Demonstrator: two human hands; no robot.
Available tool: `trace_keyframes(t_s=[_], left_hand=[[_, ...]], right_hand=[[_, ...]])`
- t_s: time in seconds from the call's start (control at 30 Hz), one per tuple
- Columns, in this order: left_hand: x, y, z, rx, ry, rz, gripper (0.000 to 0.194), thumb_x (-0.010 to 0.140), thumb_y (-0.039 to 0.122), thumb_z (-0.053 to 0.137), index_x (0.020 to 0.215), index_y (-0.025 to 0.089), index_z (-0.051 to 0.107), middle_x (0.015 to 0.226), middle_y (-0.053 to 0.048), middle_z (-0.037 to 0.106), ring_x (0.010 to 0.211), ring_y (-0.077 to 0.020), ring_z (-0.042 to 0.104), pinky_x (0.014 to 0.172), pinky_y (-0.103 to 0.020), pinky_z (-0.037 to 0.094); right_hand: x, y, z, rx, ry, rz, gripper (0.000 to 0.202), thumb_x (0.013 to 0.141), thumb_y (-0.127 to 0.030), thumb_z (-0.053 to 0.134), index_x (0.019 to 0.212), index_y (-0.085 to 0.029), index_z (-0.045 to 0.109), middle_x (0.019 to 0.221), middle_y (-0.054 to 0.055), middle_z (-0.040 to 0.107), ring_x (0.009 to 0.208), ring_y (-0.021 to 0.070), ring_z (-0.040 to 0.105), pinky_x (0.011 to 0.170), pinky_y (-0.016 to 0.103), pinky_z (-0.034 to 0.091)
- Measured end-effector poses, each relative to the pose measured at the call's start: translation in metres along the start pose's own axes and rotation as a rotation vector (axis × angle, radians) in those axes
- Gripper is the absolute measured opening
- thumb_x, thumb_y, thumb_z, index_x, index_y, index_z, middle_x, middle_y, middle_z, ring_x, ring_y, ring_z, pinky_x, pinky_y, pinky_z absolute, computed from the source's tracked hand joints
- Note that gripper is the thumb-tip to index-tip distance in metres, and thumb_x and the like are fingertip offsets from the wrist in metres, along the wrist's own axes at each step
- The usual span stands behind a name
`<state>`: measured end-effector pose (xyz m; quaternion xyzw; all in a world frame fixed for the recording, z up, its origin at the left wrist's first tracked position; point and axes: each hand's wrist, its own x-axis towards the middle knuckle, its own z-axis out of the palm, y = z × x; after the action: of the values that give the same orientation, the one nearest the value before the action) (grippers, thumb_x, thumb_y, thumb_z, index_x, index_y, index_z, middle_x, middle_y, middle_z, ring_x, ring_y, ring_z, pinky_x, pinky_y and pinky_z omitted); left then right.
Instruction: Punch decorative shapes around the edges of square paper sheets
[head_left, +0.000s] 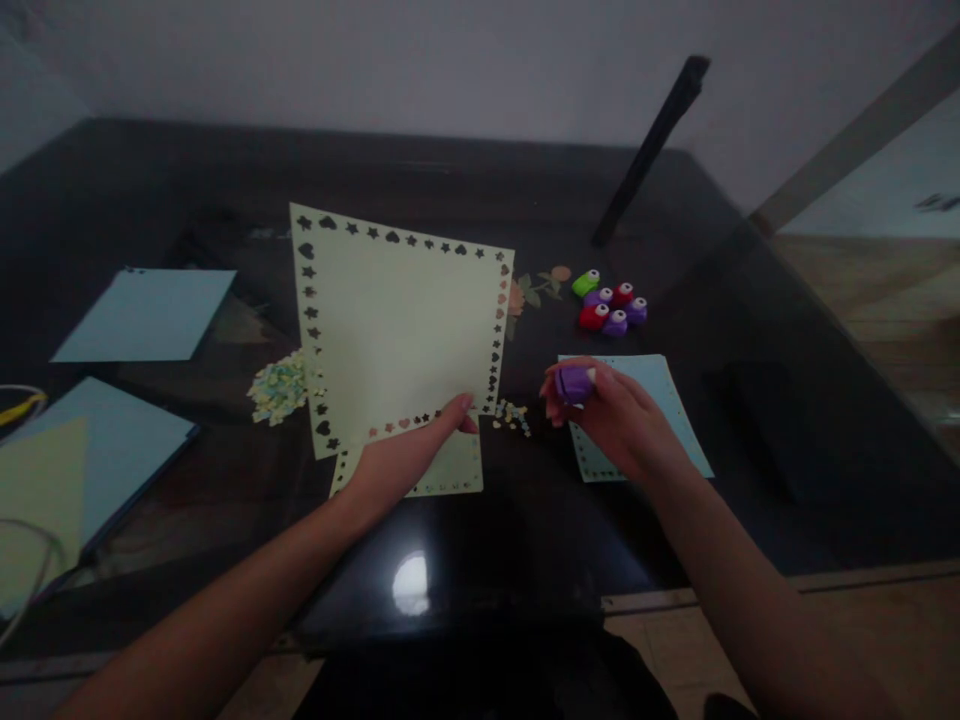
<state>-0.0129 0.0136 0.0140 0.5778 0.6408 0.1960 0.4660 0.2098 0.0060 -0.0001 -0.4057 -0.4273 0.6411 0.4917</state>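
Note:
My left hand (420, 445) grips a pale yellow-green sheet (397, 320) by its lower right part, thumb in front. Star, heart and flower holes line the sheet's edges. Beneath it, another punched yellow-green sheet (457, 470) lies on the table, partly covered. My right hand (607, 415) is closed around a purple craft punch (574, 383), above a light blue sheet (675, 410) with holes along its edges. Small paper cutouts (511, 416) lie scattered between my hands.
Several green, red and purple punches (611, 305) cluster at the back right. A heap of cutouts (279, 388) sits left of the held sheet. Blue paper (146, 315) and a stack of sheets (127, 440) lie at the left. A black bar (652, 150) slants up at the back.

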Motion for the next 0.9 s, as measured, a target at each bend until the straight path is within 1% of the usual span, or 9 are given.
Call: trace_keyframes(t_s=[0.1, 0.2, 0.33, 0.4, 0.47, 0.53, 0.63, 0.77, 0.9], left_hand=[[-0.001, 0.002, 0.0, 0.029, 0.003, 0.06, 0.038, 0.084, 0.049, 0.046, 0.059, 0.025, 0.063, 0.083, 0.001, 0.073, 0.092, -0.0237, 0.066, 0.096, -0.038, 0.043], [-0.003, 0.006, 0.0, 0.086, -0.007, 0.118, 0.039, 0.084, 0.042, 0.045, 0.053, 0.023, 0.06, 0.071, 0.0, 0.071, 0.081, -0.0227, 0.068, 0.092, -0.036, 0.045], [-0.001, 0.007, -0.002, 0.046, 0.041, 0.222, 0.033, 0.079, 0.037, 0.053, 0.051, 0.02, 0.057, 0.055, -0.002, 0.065, 0.06, -0.0195, 0.065, 0.069, -0.03, 0.05], [0.003, 0.004, -0.003, 0.007, 0.058, 0.26, 0.031, 0.077, 0.037, 0.055, 0.052, 0.019, 0.058, 0.049, -0.001, 0.062, 0.051, -0.017, 0.061, 0.059, -0.027, 0.048], [0.007, 0.0, -0.003, -0.026, 0.083, 0.294, 0.03, 0.076, 0.037, 0.056, 0.052, 0.018, 0.058, 0.046, 0.0, 0.059, 0.046, -0.0148, 0.057, 0.053, -0.025, 0.046], [0.011, -0.004, -0.003, -0.071, 0.104, 0.325, 0.029, 0.075, 0.038, 0.057, 0.055, 0.018, 0.057, 0.048, -0.001, 0.06, 0.044, -0.0135, 0.055, 0.05, -0.024, 0.044], [0.014, -0.007, -0.003, -0.163, 0.097, 0.364, 0.024, 0.074, 0.039, 0.059, 0.063, 0.018, 0.056, 0.049, 0.001, 0.06, 0.044, -0.0127, 0.054, 0.048, -0.023, 0.043], [0.017, -0.008, -0.008, -0.269, 0.051, 0.387, 0.019, 0.076, 0.036, 0.059, 0.076, 0.017, 0.059, 0.05, 0.004, 0.057, 0.047, -0.0125, 0.054, 0.049, -0.023, 0.043], [0.022, -0.01, -0.011, -0.304, 0.064, 0.365, 0.021, 0.076, 0.036, 0.061, 0.079, 0.016, 0.06, 0.05, 0.004, 0.056, 0.049, -0.0129, 0.053, 0.053, -0.024, 0.043]], right_hand=[[-0.001, -0.008, -0.005, -0.029, 0.084, -0.03, 0.021, 0.084, -0.038, 0.063, 0.099, -0.025, 0.07, 0.089, 0.001, 0.065, 0.071, 0.0118, 0.057, 0.06, 0.026, 0.045], [-0.004, -0.014, -0.01, -0.012, 0.129, -0.058, 0.02, 0.082, -0.034, 0.067, 0.101, -0.028, 0.069, 0.087, -0.001, 0.064, 0.071, 0.0104, 0.057, 0.061, 0.025, 0.045], [-0.008, -0.019, -0.018, -0.019, 0.172, -0.06, 0.021, 0.078, -0.033, 0.07, 0.098, -0.028, 0.069, 0.086, -0.001, 0.064, 0.073, 0.0115, 0.06, 0.066, 0.027, 0.05], [-0.01, -0.019, -0.022, -0.039, 0.207, -0.072, 0.028, 0.071, -0.028, 0.076, 0.098, -0.027, 0.069, 0.084, -0.002, 0.064, 0.071, 0.0114, 0.061, 0.066, 0.028, 0.051], [-0.012, -0.02, -0.028, -0.057, 0.252, -0.089, 0.033, 0.067, -0.026, 0.079, 0.098, -0.026, 0.068, 0.082, -0.003, 0.065, 0.066, 0.0105, 0.061, 0.063, 0.026, 0.051], [-0.013, -0.022, -0.034, -0.09, 0.295, -0.104, 0.032, 0.069, -0.031, 0.078, 0.099, -0.024, 0.067, 0.085, 0.0, 0.068, 0.064, 0.0105, 0.061, 0.062, 0.026, 0.051], [-0.011, -0.029, -0.048, -0.226, 0.346, -0.131, 0.032, 0.075, -0.043, 0.071, 0.098, -0.022, 0.064, 0.093, 0.005, 0.071, 0.069, 0.0145, 0.066, 0.065, 0.03, 0.053], [0.007, -0.037, -0.074, -0.405, 0.417, -0.201, 0.032, 0.078, -0.049, 0.064, 0.093, -0.021, 0.061, 0.092, 0.006, 0.071, 0.079, 0.0199, 0.069, 0.072, 0.036, 0.055], [0.045, -0.036, -0.093, -0.698, 0.491, -0.307, 0.032, 0.075, -0.044, 0.067, 0.094, -0.018, 0.063, 0.094, 0.008, 0.068, 0.087, 0.0219, 0.066, 0.08, 0.039, 0.052]])
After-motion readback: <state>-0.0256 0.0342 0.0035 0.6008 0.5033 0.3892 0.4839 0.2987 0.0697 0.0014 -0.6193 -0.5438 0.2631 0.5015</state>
